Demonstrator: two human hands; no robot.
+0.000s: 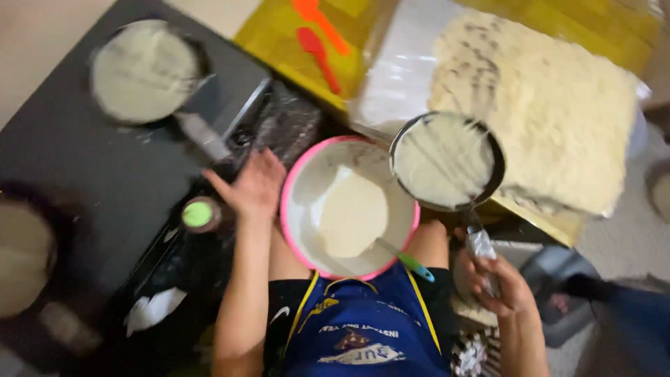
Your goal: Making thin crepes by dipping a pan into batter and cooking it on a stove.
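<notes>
From where I stand, the person's right hand [497, 285] at the lower right of the frame is clamped around the foil-wrapped handle of a small dark pan [447, 160], holding it up at centre right; the pan's face is coated in pale batter. Just left of it and lower, a pink-rimmed bowl [301, 183] sits in the person's lap at centre frame, part-filled with the same white batter, with a ladle [408, 262] (green and blue handle) leaning out over its lower right edge. The left hand [252, 187] is spread open, fingers apart, touching the bowl's left rim. Just left of that hand stands a small bottle with a green cap [198, 214]. At the upper left a second batter-coated pan [144, 72] rests on the black stovetop [91, 167]. At the upper right a heap of thin pale sheets [558, 112] lies on a yellow surface, and two orange-red spatulas [317, 35] lie at top centre.
</notes>
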